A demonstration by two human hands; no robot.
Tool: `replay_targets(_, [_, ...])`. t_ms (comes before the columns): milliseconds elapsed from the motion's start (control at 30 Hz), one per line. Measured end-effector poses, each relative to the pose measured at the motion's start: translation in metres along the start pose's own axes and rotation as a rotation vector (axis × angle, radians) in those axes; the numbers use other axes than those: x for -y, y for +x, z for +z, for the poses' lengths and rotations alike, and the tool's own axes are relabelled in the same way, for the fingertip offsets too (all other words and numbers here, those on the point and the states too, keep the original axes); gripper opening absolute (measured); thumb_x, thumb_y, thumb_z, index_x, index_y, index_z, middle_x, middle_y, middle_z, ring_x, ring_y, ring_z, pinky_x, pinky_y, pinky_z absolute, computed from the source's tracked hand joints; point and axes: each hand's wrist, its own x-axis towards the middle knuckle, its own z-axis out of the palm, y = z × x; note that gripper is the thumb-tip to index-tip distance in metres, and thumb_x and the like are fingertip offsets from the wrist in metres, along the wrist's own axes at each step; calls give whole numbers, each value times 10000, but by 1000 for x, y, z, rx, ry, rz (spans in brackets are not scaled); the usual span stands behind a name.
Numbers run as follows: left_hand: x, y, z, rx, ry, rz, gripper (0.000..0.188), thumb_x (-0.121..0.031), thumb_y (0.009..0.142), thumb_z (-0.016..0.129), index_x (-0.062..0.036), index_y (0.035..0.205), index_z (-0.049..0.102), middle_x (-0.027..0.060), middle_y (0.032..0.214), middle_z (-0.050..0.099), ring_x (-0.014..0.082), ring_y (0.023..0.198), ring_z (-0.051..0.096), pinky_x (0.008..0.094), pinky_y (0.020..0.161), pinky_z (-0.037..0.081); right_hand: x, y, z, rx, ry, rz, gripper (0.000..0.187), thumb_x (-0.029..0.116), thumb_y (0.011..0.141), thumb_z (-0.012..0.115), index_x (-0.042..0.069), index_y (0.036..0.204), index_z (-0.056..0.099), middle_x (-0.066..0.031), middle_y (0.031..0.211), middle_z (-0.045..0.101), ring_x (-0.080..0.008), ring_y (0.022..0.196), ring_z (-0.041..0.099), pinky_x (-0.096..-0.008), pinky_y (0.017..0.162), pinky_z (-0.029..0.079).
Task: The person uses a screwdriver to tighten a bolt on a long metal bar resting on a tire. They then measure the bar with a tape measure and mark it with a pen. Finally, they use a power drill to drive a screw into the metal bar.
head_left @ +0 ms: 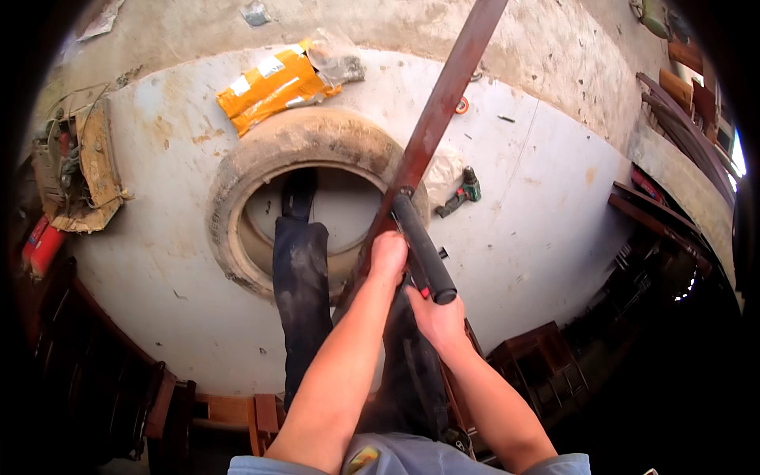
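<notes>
A long dark-red wooden beam [447, 99] slants from the top of the view down across a worn tyre [309, 123] toward my legs. My left hand [389, 253] is closed round the lower part of the beam, beside the tool. In my right hand [438, 321] is a black tube-shaped tool [426, 249], with a bit of red by my fingers. The tool's far end meets the beam just above my left hand; its near end points back toward me. My fingertips are partly hidden. One foot in a dark shoe [298, 194] stands inside the tyre's opening.
A green cordless drill [462, 192] lies right of the tyre near crumpled plastic. Behind the tyre is a torn yellow package [277, 83]. A battered open box [83, 170] sits at left. Dark wooden pieces [538, 352] stand at lower right, others along the lower left.
</notes>
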Motion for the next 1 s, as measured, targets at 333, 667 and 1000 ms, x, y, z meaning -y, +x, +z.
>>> replay_targets(333, [-10, -13, 5, -7, 5, -53, 231, -101, 842, 508, -37, 636, 588, 74, 563, 551, 148, 399, 456, 307, 366, 310, 9, 19, 6, 156, 1403, 931, 171, 208, 939, 512, 101, 807, 515, 38, 547, 321, -98, 403, 263, -265, 379, 225])
replay_targets(667, [-2, -4, -1, -52, 118, 33, 173, -69, 797, 537, 14, 691, 645, 90, 648, 609, 173, 520, 534, 345, 444, 391, 14, 8, 5, 148, -427, 12, 484, 253, 859, 694, -32, 1219, 542, -173, 1009, 611, -275, 938, 600, -388, 857, 491])
replay_targets(1000, [-1, 15, -2, -97, 201, 110, 201, -99, 793, 536, 25, 731, 682, 112, 652, 632, 214, 554, 586, 375, 459, 423, 15, 9, 29, 177, 1365, 918, 301, 409, 987, 525, 123, 894, 514, 41, 571, 367, -88, 416, 282, -249, 383, 202])
